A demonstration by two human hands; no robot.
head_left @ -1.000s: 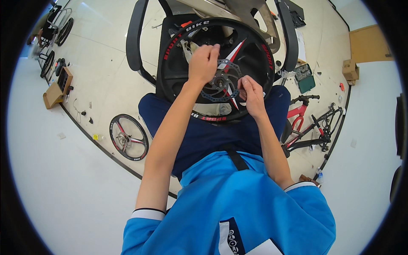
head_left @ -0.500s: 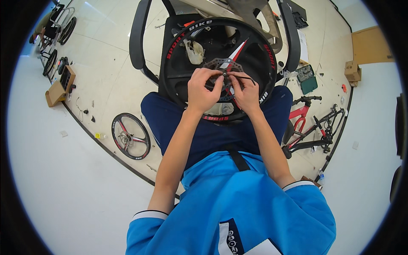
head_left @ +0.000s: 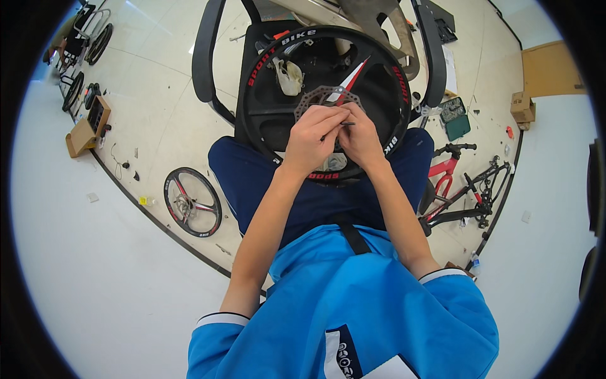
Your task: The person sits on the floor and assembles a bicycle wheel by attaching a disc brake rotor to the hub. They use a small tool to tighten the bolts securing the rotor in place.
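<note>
A black spoked bicycle wheel [head_left: 250, 114] lies flat across the chair seat and my lap, with a drilled metal brake disc [head_left: 303, 100] around its hub. My left hand [head_left: 314, 136] and my right hand [head_left: 361, 138] meet over the near part of the disc, fingers bent and pinched together. Between them shows a short stretch of a thin dark hex key [head_left: 347, 124], with both hands closed on it. The fingertips and most of the key are hidden, as is the hub.
A cloudy plastic bag [head_left: 289, 77] lies between the wheel spokes. Armrests [head_left: 206, 57] rise either side of the black chair. On the floor are another wheel [head_left: 192, 202] to the left, a red-and-black bike frame [head_left: 470, 189] to the right, and a green case [head_left: 459, 126] of small parts.
Both hands have drawn together and slightly toward me, covering the hub. The hex key's bent end, earlier sticking out past my right hand, is now hidden. The wheel stays put.
</note>
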